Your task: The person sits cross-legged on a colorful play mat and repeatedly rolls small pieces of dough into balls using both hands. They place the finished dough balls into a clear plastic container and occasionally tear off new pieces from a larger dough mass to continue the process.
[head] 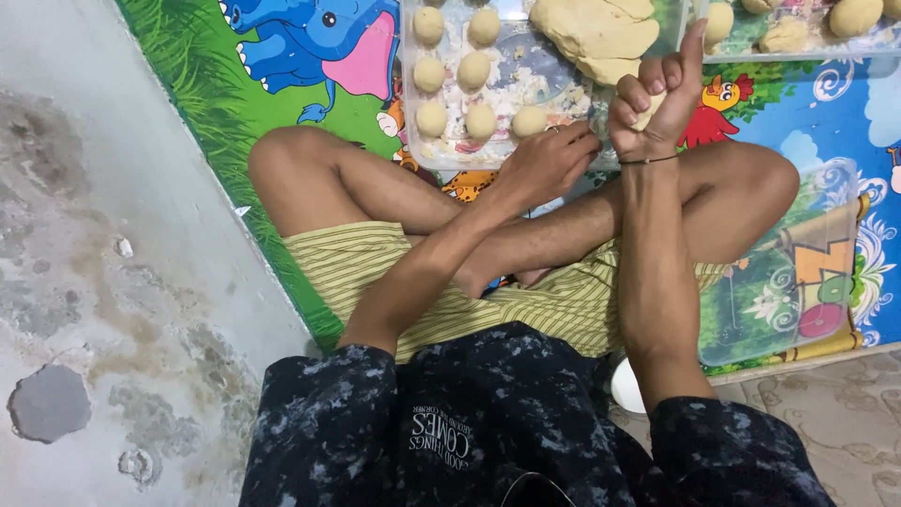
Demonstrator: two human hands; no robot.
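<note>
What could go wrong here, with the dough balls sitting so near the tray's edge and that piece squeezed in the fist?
The right hand grips a dough piece in a fist; squeezing may misshape it. The left hand rests at the clear tray's near rim, so it might nudge the closest dough ball. The large dough mass lies uncovered and may dry.

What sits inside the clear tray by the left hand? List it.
The clear tray holds seven small dough balls in rows, with flour smears on its floor. The left hand covers the near corner, so anything beneath it is hidden.
</note>
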